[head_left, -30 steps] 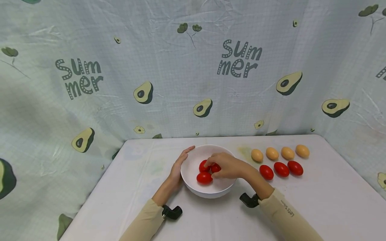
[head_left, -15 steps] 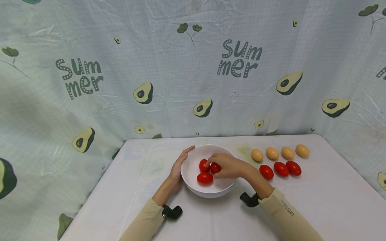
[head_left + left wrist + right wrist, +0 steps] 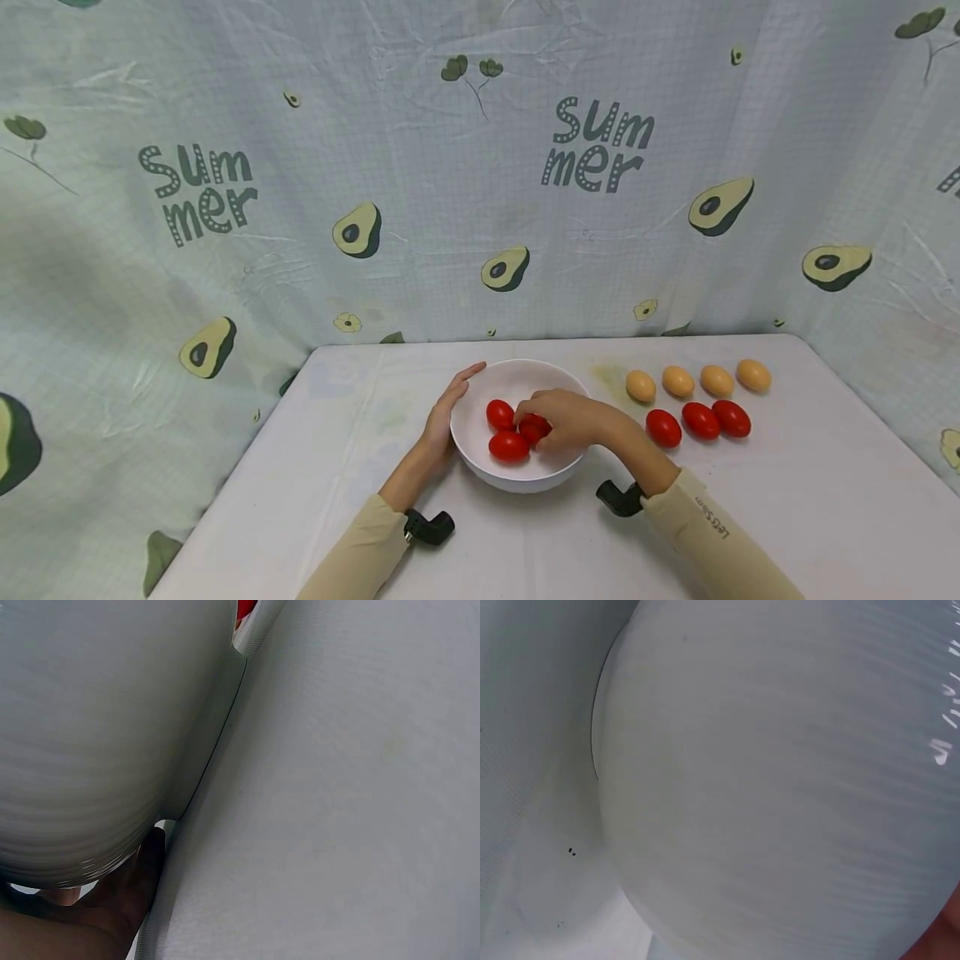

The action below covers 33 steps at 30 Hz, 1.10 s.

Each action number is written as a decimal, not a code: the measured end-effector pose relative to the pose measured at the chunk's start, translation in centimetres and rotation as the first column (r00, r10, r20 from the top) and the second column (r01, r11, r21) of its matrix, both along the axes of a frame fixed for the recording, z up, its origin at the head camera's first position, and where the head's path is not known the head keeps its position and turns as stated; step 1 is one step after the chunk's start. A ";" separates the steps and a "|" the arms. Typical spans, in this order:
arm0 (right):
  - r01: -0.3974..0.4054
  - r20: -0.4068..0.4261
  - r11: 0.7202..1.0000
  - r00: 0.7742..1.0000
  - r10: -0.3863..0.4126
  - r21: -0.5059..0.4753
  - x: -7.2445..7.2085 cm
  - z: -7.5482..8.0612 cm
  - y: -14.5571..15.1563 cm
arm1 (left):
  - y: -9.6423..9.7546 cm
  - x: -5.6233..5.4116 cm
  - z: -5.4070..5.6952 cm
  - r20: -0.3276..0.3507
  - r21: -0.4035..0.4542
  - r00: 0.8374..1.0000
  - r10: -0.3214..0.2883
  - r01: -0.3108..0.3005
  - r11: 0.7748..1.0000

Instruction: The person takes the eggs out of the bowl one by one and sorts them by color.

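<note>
A white bowl (image 3: 474,392) stands at the middle of the table with several glossy red eggs inside. My left hand (image 3: 437,427) rests along the bowl's left side, fingers straight and reaching to the rim. In the left wrist view, that hand (image 3: 112,915) shows dark under the curved bowl wall (image 3: 97,750). Inside the bowl, my right hand (image 3: 573,418) pinches a red egg (image 3: 532,428) from above, hiding part of it. To its left lie a second red egg (image 3: 500,415) and a nearer one (image 3: 508,447). The bowl's outer wall (image 3: 765,780) fills most of the right wrist view.
Right of the bowl, several tan eggs (image 3: 678,382) form a back row. A front row of red eggs (image 3: 701,422) lies before them. A printed curtain (image 3: 420,167) hangs behind the white table (image 3: 360,433).
My right hand and the red egg in its fingers have shifted slightly toward me. The red egg at the bowl's left has moved a little left. My left hand has stayed put.
</note>
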State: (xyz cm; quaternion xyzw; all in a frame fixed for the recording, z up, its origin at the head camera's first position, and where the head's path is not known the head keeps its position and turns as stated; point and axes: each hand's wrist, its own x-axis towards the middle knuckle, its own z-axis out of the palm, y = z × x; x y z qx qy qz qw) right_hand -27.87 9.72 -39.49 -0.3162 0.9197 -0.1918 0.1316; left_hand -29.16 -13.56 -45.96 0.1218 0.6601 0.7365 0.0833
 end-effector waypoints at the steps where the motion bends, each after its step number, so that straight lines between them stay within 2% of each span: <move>1: 0.006 0.007 1.000 1.000 -0.006 0.005 0.1 0.0 -0.1 | 0.0 0.0 0.0 0.002 0.003 1.000 -0.001 0.001 1.000; 8: 0.048 -0.015 0.997 0.999 -0.048 0.052 0.5 -0.3 -0.4 | 0.0 0.0 0.0 0.007 0.007 1.000 -0.009 0.009 1.000; 16: 0.018 -0.058 0.998 0.998 -0.014 0.064 0.4 -0.3 -0.2 | 0.0 -0.1 -0.2 0.000 0.012 1.000 -0.016 0.016 1.000; 24: -0.007 -0.053 1.000 0.999 0.008 0.015 0.4 0.0 0.2 | 0.0 -0.1 -0.2 -0.001 0.005 1.000 -0.006 0.006 1.000; 33: -0.054 -0.058 0.998 0.997 0.051 -0.045 0.5 1.1 1.0 | 0.2 0.0 -0.2 0.008 0.020 1.000 0.003 -0.003 1.000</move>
